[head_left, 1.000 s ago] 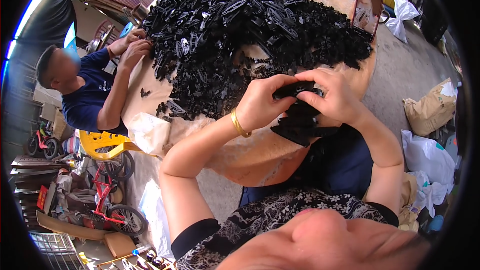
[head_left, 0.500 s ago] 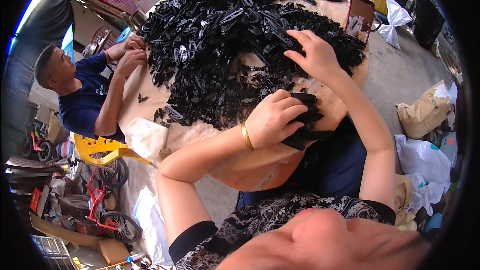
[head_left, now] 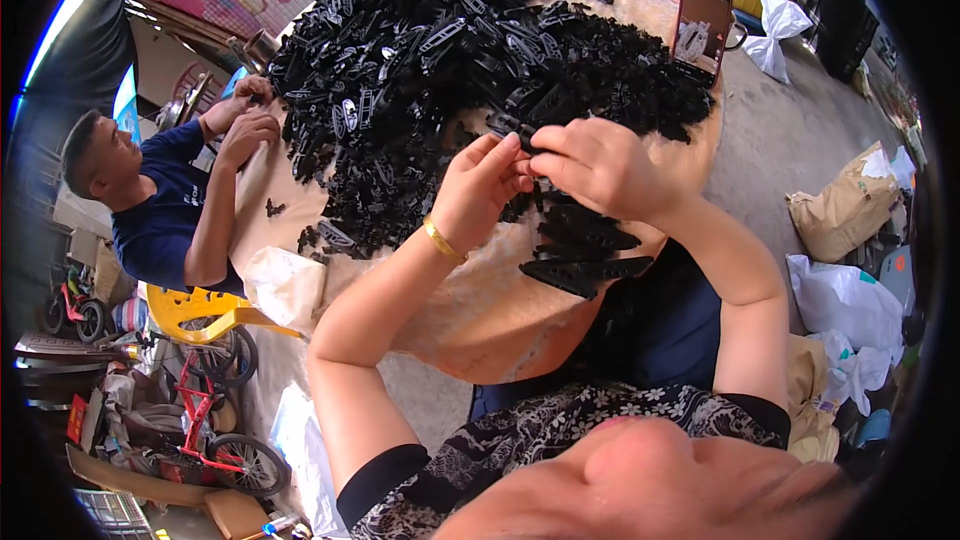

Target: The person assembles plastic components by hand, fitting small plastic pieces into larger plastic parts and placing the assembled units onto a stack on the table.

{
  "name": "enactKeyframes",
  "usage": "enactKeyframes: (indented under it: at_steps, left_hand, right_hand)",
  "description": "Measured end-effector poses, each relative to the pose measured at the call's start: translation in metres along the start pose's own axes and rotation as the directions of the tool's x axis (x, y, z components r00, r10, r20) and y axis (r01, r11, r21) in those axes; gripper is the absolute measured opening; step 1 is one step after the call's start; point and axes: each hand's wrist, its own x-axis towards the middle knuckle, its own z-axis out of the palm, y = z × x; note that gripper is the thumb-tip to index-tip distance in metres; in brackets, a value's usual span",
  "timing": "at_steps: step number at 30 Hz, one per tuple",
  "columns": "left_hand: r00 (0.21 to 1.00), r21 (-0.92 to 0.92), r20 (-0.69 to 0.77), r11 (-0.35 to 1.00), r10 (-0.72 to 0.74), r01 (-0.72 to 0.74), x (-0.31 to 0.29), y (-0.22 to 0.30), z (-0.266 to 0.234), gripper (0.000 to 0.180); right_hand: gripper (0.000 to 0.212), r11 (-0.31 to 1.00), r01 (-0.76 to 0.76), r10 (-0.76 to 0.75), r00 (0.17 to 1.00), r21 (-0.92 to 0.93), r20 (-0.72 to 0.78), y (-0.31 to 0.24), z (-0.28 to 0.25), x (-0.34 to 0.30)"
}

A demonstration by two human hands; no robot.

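Observation:
My left hand (head_left: 474,192), with a gold bracelet on its wrist, meets my right hand (head_left: 608,168) above the near part of the table. Fingers of both hands are pinched on a black plastic part (head_left: 512,128), partly covered by the fingertips. Behind them spreads a big heap of black plastic parts (head_left: 400,70), some long with slots, others small. Several larger long black parts (head_left: 585,265) lie by the table's near edge, below my right hand.
A phone (head_left: 700,32) stands at the table's right side. Across the left edge, a person (head_left: 165,190) handles small parts. A white bag (head_left: 285,285) lies on the table (head_left: 470,290). Left are a yellow chair (head_left: 200,312) and a red bicycle (head_left: 195,410); sacks (head_left: 845,205) stand right.
My left hand has lifted off the larger parts near the edge and moved up and left. My right hand has come down from the heap to meet it, and both now grip a black part.

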Motion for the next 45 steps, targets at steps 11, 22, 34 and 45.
enactKeyframes:
  at_steps: [11, 22, 34, 45]
  left_hand:
    - [0.998, 0.087, 0.001, 0.994, 0.059, -0.058, -0.005, -0.004, 0.021, 0.008]
    - [0.992, 0.187, -0.087, 0.98, 0.092, -0.074, -0.001, 0.006, 0.018, 0.04]
    - [0.998, 0.14, -0.011, 0.988, -0.063, 0.064, -0.002, 0.001, 0.01, 0.028]
    - [0.996, 0.103, -0.025, 0.991, -0.085, 0.087, -0.003, -0.006, 0.008, 0.033]
  right_hand:
    - [0.015, 0.563, -0.503, 0.476, 0.846, 0.656, 0.24, 0.021, -0.016, -0.006]
    - [0.011, 0.59, -0.611, 0.518, 0.788, 0.528, 0.332, 0.011, -0.018, 0.001]
    - [0.019, 0.781, -0.59, 0.604, 0.629, -0.207, 0.489, 0.039, -0.01, -0.04]
    - [0.012, 0.657, -0.742, 0.714, 0.669, 0.134, 0.205, 0.028, -0.023, -0.017]
